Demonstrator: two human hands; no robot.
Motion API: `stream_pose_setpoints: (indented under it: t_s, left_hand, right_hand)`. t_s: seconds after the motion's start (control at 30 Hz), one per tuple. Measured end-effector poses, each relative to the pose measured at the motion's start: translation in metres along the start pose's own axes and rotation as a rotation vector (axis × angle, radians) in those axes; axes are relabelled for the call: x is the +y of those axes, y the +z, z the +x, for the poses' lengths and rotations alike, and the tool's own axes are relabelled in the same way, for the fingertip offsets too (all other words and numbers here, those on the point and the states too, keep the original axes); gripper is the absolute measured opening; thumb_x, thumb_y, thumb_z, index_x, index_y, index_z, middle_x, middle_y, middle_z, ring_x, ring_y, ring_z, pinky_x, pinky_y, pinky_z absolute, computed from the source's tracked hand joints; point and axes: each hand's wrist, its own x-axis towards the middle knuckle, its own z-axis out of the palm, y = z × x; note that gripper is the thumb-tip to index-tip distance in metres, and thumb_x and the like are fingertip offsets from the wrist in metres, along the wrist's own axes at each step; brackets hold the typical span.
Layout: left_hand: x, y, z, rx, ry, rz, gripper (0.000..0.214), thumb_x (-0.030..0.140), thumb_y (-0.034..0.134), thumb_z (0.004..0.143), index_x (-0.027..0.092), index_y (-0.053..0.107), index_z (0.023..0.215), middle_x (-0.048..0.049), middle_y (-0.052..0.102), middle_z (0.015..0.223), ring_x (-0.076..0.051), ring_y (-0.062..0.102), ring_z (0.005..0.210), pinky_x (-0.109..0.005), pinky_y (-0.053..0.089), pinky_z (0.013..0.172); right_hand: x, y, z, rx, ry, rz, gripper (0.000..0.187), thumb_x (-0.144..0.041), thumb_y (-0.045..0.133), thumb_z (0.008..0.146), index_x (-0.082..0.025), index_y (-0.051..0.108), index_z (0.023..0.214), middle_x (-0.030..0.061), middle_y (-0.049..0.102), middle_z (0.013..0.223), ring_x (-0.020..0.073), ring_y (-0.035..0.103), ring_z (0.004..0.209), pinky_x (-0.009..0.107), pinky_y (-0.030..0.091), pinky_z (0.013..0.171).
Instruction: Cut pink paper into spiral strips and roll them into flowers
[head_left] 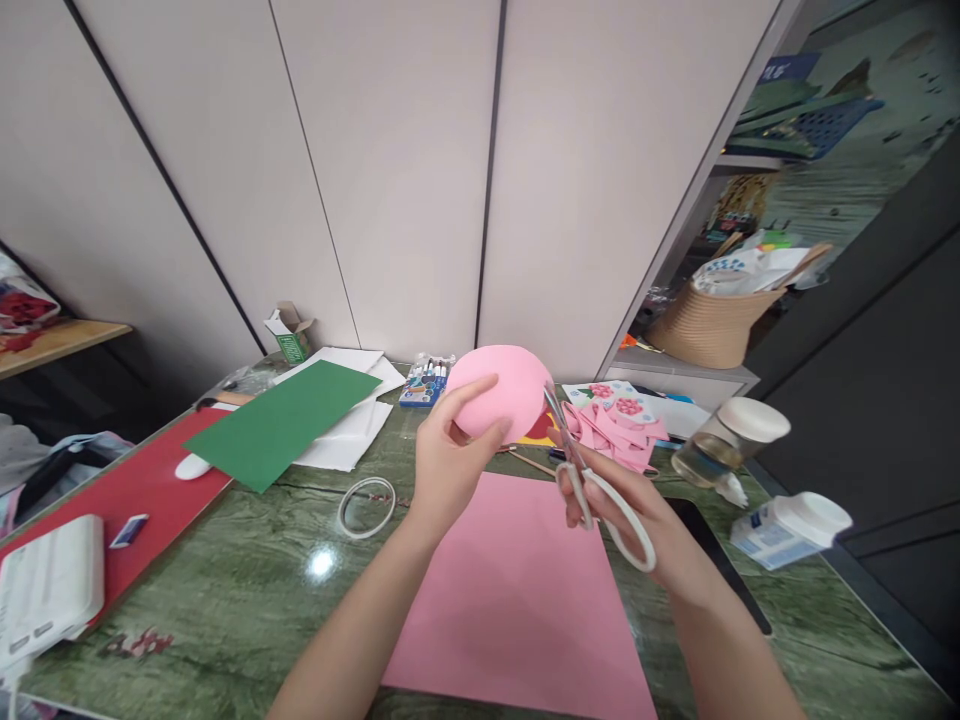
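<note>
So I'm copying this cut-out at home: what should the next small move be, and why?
Probably turn the pink round piece slightly with the left hand, then snip. The scissors in the right hand have their blades at its right edge, and the left hand pinches the opposite side, free to rotate it.

Both bare forearms come in from the bottom edge and angle toward the middle of the frame. The left hand (pixel 448 465) is raised dead centre, with its thumb and fingertips pinched on a pink round piece (pixel 504 392). The right hand (pixel 637 515) sits just right of it and a bit lower, fingers hooked through the scissors (pixel 579 472), wrist tilted inward.
</note>
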Motion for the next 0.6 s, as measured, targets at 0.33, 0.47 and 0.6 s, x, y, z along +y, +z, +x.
stream_pose_setpoints:
  t_s: [0.33,0.47,0.6]
  left_hand:
    - [0.009,0.005,-0.007,-0.054,-0.04,0.007,0.038,0.018,0.067,0.072,0.027,0.066,0.108,-0.003,0.063,0.117,-0.02,0.056,0.112,-0.029,0.05,0.088]
    - [0.01,0.005,-0.008,-0.054,-0.038,-0.014,0.037,0.018,0.068,0.072,0.026,0.066,0.108,-0.0032,0.063,0.116,-0.02,0.057,0.112,-0.028,0.05,0.087]
    - [0.012,0.004,-0.009,-0.053,-0.025,-0.006,0.038,0.018,0.067,0.072,0.026,0.066,0.108,-0.0032,0.063,0.117,-0.02,0.056,0.113,-0.028,0.049,0.088]
  right_hand:
    - [-0.005,0.004,0.0,0.039,-0.031,0.004,0.042,-0.042,0.047,0.092,-0.032,0.046,0.133,-0.0004,0.045,0.081,0.0129,0.041,0.069,0.027,0.038,0.066]
    - [-0.004,0.005,0.0,0.056,-0.028,-0.006,0.042,-0.041,0.048,0.092,-0.031,0.046,0.133,0.0,0.044,0.082,0.0131,0.04,0.07,0.027,0.038,0.065]
    - [-0.004,0.006,0.0,0.071,-0.024,0.009,0.042,-0.041,0.049,0.091,-0.031,0.047,0.132,-0.0005,0.042,0.08,0.0125,0.038,0.068,0.026,0.037,0.062]
